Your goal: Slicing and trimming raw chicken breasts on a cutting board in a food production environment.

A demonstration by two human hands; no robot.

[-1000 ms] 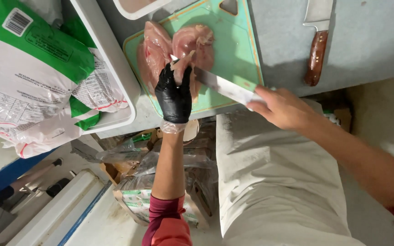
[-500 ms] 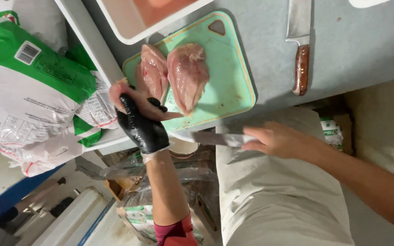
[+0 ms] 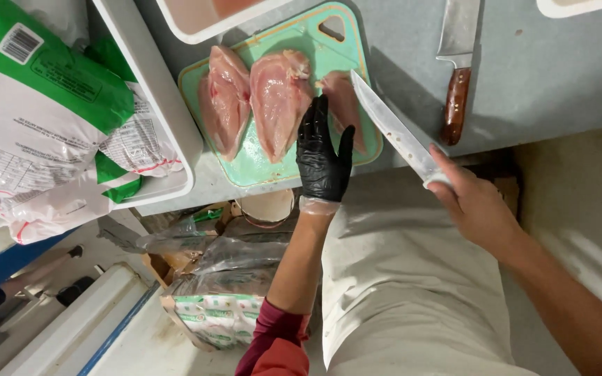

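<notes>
Left hand [image 3: 323, 157] in a black disposable glove, flat, fingers spread and extended, fingertips on a small pink piece of raw chicken [image 3: 346, 104] at the right edge of the mint-green plastic cutting board [image 3: 273, 170]. Nothing gripped by it. Right hand [image 3: 474, 202], bare, fingers wrapped tight round the pale handle of a long steel-bladed knife [image 3: 393, 129], blade slanting up and left, tip just beside the small piece and above the board's right rim. Two large raw pink chicken breasts [image 3: 252, 97] side by side on the board, left of the gloved hand, touching each other. Board on a grey countertop [image 3: 545, 76], near its front edge. Second knife with a brown wooden handle [image 3: 456, 73] on the counter, well right of the board. White plastic tub [image 3: 168, 104] with green-and-white printed bags [image 3: 43, 118] to the left.
</notes>
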